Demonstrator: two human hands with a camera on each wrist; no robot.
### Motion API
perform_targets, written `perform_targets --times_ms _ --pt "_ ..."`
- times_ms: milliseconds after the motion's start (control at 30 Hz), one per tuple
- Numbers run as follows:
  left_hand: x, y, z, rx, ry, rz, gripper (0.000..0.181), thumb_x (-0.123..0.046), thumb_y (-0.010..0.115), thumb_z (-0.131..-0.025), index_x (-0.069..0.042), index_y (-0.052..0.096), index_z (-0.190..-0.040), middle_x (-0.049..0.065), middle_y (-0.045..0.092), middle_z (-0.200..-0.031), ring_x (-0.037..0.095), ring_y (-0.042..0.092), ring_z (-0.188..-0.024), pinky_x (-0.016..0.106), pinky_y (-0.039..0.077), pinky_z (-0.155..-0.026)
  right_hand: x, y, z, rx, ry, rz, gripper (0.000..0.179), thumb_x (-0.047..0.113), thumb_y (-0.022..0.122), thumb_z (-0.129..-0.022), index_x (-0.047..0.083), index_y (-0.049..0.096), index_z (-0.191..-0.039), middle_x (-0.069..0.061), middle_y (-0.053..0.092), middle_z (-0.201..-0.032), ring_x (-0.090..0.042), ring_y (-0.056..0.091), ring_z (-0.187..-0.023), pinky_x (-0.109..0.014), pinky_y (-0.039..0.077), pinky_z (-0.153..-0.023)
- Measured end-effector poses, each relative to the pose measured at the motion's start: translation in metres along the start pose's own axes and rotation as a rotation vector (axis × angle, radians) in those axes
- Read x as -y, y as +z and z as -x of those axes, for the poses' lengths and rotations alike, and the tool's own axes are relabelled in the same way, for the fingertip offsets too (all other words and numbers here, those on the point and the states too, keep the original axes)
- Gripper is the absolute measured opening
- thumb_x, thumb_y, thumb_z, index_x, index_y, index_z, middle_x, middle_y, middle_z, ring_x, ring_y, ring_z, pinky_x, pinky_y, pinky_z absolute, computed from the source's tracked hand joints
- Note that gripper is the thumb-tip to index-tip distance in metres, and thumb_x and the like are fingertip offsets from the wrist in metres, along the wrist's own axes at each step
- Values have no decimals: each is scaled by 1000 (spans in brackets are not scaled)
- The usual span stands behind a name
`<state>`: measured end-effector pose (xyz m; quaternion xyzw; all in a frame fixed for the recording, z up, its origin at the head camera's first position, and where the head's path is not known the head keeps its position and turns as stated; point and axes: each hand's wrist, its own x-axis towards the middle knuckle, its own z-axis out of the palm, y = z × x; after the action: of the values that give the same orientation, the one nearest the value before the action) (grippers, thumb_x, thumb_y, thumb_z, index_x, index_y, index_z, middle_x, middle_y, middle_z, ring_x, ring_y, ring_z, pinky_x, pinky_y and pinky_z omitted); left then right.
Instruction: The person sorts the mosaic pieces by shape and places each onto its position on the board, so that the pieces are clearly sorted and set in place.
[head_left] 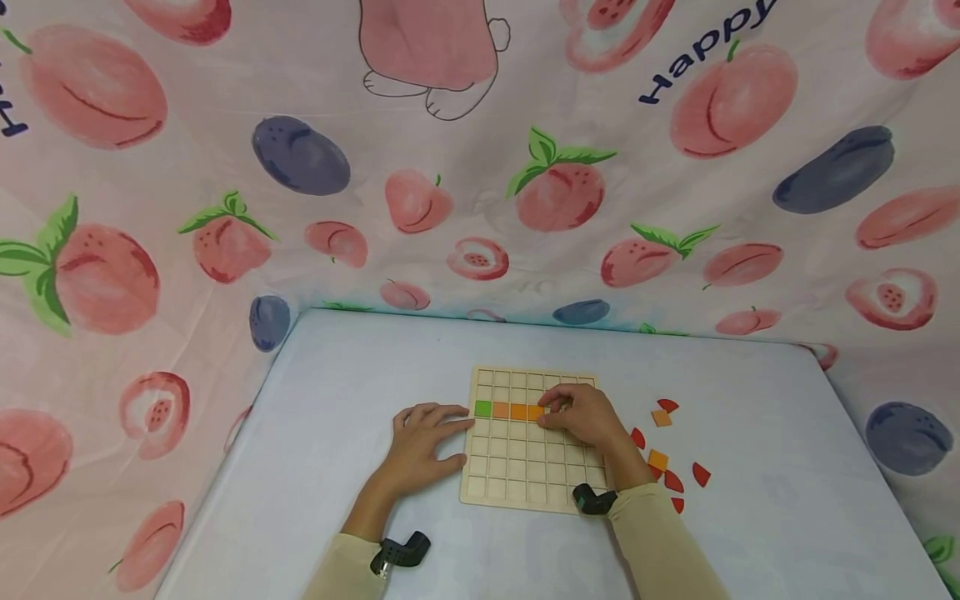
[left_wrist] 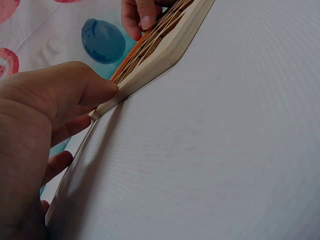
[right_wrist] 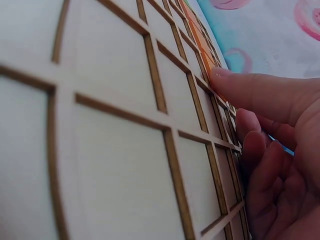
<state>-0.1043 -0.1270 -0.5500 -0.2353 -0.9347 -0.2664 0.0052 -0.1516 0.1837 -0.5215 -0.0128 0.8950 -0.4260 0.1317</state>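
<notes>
A wooden grid board (head_left: pixel 525 485) lies flat on the table. One row holds a green square tile (head_left: pixel 483 409), a salmon square tile (head_left: pixel 501 410) and two orange square tiles (head_left: pixel 517 412). My right hand (head_left: pixel 588 414) reaches over the board and pinches the orange tile at the row's right end with thumb and index finger. In the right wrist view the thumb (right_wrist: pixel 265 92) touches that tile, while the other fingers curl beneath. At the board's left edge, my left hand (head_left: pixel 423 446) is spread, with fingertips and thumb against the rim.
Right of the board lie loose orange squares (head_left: pixel 657 460) and several red quarter-circle pieces (head_left: pixel 701 474). A white cloth covers the table (head_left: pixel 337 392). Behind it hangs a fruit-print curtain (head_left: pixel 465 150). Each wrist wears a small black camera (head_left: pixel 405 550).
</notes>
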Motion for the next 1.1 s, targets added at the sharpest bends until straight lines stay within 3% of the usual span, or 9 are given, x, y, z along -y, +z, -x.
perform_targets --times_ms 833,1100 --pt "-1 -1 0 1 -13 -6 53 -40 73 -85 -31 66 -137 -9 58 -147 22 43 -135 59 21 -111 0 -2 5 13 -25 -25 24 22 85 -82 17 76 -104 -2 64 -87 -20 55 -74 -34 45 -71" --pt "-1 -1 0 -1 -11 4 53 -39 74 -85 -30 66 -137 -8 58 -146 22 44 -135 59 20 -111 -18 -25 19 -13 -38 -86 31 30 84 -84 18 76 -112 0 73 -98 -16 65 -90 -32 52 -82"
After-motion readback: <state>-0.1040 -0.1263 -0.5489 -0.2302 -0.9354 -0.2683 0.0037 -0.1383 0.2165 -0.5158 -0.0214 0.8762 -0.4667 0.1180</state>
